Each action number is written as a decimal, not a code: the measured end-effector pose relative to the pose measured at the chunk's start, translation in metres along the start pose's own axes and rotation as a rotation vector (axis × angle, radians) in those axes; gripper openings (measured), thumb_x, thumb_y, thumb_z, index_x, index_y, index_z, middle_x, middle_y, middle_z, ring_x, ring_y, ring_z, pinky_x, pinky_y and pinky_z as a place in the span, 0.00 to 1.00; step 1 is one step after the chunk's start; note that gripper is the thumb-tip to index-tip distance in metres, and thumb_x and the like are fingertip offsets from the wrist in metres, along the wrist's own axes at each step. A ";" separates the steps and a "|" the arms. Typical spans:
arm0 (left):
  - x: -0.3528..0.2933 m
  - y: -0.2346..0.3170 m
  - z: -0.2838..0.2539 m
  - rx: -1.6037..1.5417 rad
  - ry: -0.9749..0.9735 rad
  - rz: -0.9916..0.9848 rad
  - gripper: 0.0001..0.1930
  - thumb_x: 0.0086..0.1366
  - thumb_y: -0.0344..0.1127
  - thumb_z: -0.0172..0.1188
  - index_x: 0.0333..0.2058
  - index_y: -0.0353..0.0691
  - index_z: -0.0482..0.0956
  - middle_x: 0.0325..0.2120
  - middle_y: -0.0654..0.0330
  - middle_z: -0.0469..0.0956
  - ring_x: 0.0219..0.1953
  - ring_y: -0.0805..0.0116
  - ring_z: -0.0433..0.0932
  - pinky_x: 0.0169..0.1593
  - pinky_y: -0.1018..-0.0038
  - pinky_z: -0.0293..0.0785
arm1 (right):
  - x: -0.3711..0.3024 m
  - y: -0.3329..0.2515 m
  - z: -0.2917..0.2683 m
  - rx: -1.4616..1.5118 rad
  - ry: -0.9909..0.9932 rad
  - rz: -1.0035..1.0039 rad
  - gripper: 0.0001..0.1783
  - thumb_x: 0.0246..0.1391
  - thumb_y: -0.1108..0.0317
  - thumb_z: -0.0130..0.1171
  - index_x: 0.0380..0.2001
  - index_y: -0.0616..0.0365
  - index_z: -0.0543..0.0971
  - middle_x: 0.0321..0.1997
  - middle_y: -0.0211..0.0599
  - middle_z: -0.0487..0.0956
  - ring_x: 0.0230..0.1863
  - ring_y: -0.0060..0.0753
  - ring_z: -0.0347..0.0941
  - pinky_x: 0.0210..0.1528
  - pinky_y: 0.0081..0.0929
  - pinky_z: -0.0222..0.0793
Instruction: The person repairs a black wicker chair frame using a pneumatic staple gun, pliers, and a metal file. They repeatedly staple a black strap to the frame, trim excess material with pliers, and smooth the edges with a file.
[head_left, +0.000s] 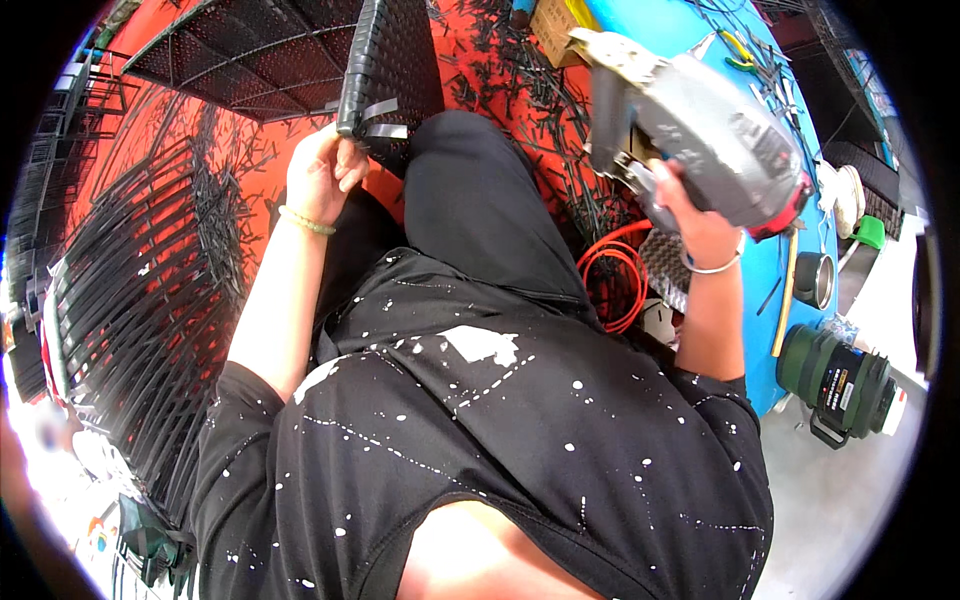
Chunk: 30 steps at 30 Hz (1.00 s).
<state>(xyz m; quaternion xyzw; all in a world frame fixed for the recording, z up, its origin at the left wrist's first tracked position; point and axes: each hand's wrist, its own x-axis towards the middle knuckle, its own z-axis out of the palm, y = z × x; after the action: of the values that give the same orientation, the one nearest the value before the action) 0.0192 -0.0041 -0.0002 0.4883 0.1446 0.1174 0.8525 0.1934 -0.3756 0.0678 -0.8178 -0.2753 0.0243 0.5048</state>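
Observation:
My left hand [325, 172] is closed on the lower corner of a black woven wicker frame [388, 75], which leans upright by my knees. Two pale strip ends stick out of the weave beside my fingers. A curved black mesh panel [260, 60] extends from the woven part to the left. On the right, my right hand [700, 215] grips the handle of a large grey pneumatic nail gun [725, 130], raised above the blue table's edge. The gun is slightly blurred, and its nose points up and left, apart from the wicker.
Black strip scraps [505, 95] litter the red floor covering. Long black strips [140, 320] are bundled at left. An orange air hose [640, 285] coils by my right thigh. The blue table [765, 310] carries pliers [740, 55]; a dark green jug [835, 380] stands beside it.

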 end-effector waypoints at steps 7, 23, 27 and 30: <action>-0.003 0.010 0.013 0.048 0.166 0.010 0.18 0.71 0.41 0.46 0.23 0.40 0.68 0.14 0.68 0.60 0.15 0.76 0.57 0.21 0.80 0.56 | -0.001 0.025 -0.062 0.433 0.192 0.200 0.20 0.50 0.80 0.62 0.48 0.67 0.73 0.24 0.29 0.70 0.20 0.21 0.67 0.23 0.23 0.65; -0.020 0.030 0.071 1.000 0.261 0.494 0.27 0.56 0.33 0.68 0.53 0.34 0.69 0.41 0.60 0.77 0.45 0.72 0.75 0.52 0.74 0.70 | -0.045 0.183 -0.164 1.179 0.411 0.720 0.15 0.61 0.66 0.56 0.47 0.64 0.75 0.18 0.21 0.63 0.20 0.20 0.60 0.32 0.26 0.64; -0.024 0.035 0.082 1.144 0.329 0.460 0.27 0.54 0.36 0.70 0.50 0.33 0.71 0.39 0.58 0.78 0.42 0.73 0.76 0.51 0.75 0.70 | -0.036 0.175 -0.164 1.202 0.412 0.747 0.13 0.60 0.67 0.57 0.43 0.65 0.75 0.18 0.23 0.65 0.21 0.20 0.63 0.33 0.27 0.65; -0.020 0.037 0.079 1.023 0.323 0.382 0.20 0.55 0.41 0.68 0.42 0.35 0.77 0.30 0.58 0.80 0.36 0.69 0.79 0.44 0.73 0.73 | -0.033 0.175 -0.171 1.185 0.406 0.764 0.13 0.58 0.66 0.59 0.41 0.65 0.74 0.18 0.24 0.67 0.21 0.21 0.64 0.33 0.27 0.67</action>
<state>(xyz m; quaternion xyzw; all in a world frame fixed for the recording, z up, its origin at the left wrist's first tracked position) 0.0273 -0.0558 0.0726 0.8324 0.2209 0.2578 0.4380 0.2948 -0.5895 -0.0030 -0.4349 0.1873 0.1915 0.8597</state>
